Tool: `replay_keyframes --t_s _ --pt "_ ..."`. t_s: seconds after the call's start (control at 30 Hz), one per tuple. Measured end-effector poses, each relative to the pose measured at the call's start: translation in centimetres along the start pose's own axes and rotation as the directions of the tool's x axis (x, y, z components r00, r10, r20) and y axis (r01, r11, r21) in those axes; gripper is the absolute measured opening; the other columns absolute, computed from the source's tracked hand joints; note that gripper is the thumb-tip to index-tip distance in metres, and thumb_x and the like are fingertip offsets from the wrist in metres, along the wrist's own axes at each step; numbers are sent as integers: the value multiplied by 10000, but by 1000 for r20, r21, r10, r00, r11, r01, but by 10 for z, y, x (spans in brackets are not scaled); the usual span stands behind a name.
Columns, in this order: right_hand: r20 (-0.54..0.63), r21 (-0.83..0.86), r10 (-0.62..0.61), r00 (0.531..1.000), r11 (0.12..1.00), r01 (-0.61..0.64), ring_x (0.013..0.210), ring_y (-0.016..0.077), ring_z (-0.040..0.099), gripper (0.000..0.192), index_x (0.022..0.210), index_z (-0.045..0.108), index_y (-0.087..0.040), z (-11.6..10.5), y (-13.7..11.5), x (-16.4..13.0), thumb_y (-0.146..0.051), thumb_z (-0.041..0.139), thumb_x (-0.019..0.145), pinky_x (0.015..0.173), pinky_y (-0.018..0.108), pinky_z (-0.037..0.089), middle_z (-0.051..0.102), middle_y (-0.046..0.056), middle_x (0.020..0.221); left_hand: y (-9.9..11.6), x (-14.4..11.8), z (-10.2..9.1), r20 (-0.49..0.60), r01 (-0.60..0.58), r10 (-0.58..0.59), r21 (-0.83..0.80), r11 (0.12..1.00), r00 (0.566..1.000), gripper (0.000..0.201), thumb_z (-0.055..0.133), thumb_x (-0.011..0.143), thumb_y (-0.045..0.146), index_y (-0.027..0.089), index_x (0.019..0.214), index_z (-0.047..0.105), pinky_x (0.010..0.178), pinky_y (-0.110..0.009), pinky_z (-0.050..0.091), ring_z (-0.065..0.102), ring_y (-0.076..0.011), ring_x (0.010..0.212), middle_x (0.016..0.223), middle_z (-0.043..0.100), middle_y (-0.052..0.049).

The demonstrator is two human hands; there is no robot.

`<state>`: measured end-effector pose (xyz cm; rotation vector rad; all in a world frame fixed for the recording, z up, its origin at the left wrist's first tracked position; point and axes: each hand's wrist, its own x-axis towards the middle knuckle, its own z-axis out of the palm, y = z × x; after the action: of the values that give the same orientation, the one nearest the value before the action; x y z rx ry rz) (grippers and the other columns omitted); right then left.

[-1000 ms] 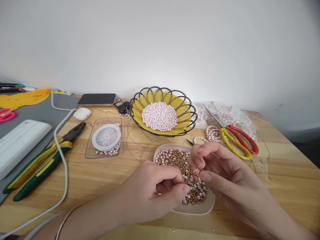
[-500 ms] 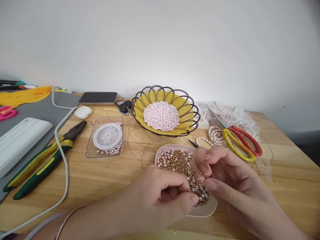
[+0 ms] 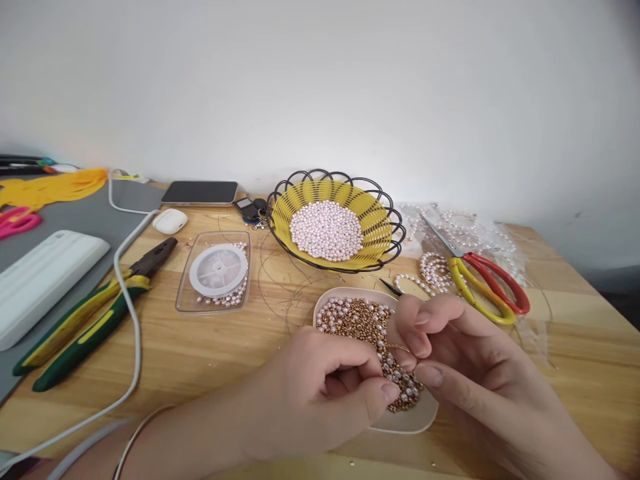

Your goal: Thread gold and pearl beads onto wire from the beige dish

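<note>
Above the near side of a pale dish [image 3: 425, 417], my left hand [image 3: 345, 387] is closed in a pinch of thumb and forefinger. What sits between those fingertips is too small to make out. My right hand [image 3: 460, 360] faces it, thumb and fingers closed on a thin gold wire [image 3: 399, 346] that curves out toward the left hand. Small gold beads [image 3: 357, 323] mixed with larger pearl beads [image 3: 333, 313] fill the dish, partly hidden by both hands. Behind the right hand, a dark pointed tool tip [image 3: 390, 287] pokes out.
A yellow basket [image 3: 377, 230] of pink pearl beads stands behind the dish. Red-and-yellow scissors [image 3: 500, 283] lie on beaded strands at right. A clear box [image 3: 179, 300] with a wire spool [image 3: 218, 270], green-yellow pliers [image 3: 95, 323] and a white cable [image 3: 135, 333] lie at left.
The whole view has shifted slightly, so things appear a little farther right. Both hands keep nearly the same pose, and the gold wire's curve shows a bit more clearly between them.
</note>
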<state>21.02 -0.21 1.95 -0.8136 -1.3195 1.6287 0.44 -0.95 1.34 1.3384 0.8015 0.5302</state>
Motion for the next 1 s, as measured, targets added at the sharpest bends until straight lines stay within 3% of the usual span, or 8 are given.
replay_keyframes --t_s 0.73,1.0 --pt "-48 -91 -16 999 996 11 777 136 580 126 1025 716 -332 -4 2 1 -244 736 937 683 183 549 590 -1 854 6 -2 -1 30 -68 68 -20 998 997 280 608 934 241 177 682 503 435 -185 225 299 -64 498 571 374 81" --pt "85 -103 81 993 992 -72 881 132 657 112 1035 722 -287 -3 -1 4 -201 680 977 799 209 569 686 13 952 8 -2 -4 -1 -123 123 16 992 992 300 566 975 271 173 695 520 448 -189 222 314 -71 516 596 385 72"
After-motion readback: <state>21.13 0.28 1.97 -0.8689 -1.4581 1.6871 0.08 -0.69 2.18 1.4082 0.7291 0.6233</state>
